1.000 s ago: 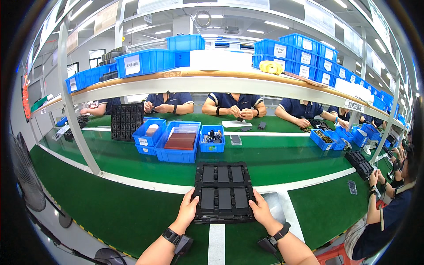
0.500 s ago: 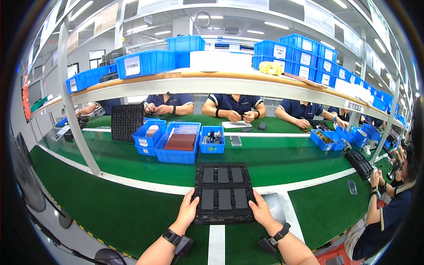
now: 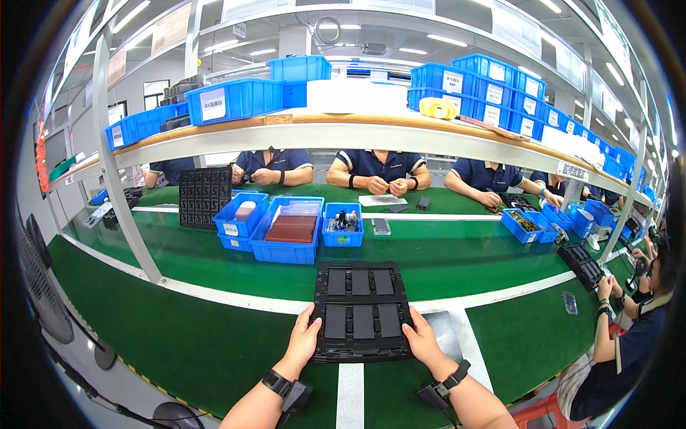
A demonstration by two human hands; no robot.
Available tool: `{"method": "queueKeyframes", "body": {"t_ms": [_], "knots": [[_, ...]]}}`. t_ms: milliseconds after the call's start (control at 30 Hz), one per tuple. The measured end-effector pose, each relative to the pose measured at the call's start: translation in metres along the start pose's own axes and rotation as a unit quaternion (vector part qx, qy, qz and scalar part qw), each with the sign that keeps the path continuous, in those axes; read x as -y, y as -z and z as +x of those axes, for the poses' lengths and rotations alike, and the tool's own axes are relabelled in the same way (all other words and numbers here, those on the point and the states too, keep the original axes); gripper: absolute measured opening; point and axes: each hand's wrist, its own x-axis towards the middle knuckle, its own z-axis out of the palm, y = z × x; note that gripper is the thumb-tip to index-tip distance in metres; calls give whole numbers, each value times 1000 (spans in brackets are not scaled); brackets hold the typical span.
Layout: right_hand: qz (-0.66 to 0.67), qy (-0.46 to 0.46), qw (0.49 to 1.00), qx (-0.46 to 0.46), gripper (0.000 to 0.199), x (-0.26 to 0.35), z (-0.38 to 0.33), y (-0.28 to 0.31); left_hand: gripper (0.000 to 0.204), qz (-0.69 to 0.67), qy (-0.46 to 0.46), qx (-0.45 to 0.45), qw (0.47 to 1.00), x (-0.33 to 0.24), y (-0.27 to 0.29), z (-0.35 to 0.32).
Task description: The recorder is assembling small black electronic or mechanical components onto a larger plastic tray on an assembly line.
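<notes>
The black tray (image 3: 361, 299) is at 6 o'clock in your view. Your left hand (image 3: 302, 337) pinches its edge at 8 o'clock, your right hand (image 3: 424, 339) at 4 o'clock. This opposed grip probably keeps it steady, leaving the dark flat pieces (image 3: 363, 322) uncovered. Whether it touches the green table (image 3: 179, 325), I cannot tell.

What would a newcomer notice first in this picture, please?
Probably the black tray in the lower middle, gripped at its sides by the left hand and right hand, with six dark rectangular pieces in two rows. After that, perhaps the blue bins on the shelf above, then the reddish-brown stack in a blue container on the green table.
</notes>
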Motion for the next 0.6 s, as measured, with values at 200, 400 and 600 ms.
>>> {"method": "queueKeyframes", "body": {"t_ms": [200, 400, 600], "knots": [[-32, 2, 999, 21, 52, 3, -1, 2, 45, 12, 2, -2, 1000, 3, 2, 1], [-38, 6, 999, 18, 52, 4, -1, 3, 45, 16, 7, -5, 1000, -6, -1, -1], [-41, 6, 999, 14, 51, -3, -1, 3, 42, -70, 40, -1, 997, -15, -2, -4]]}}
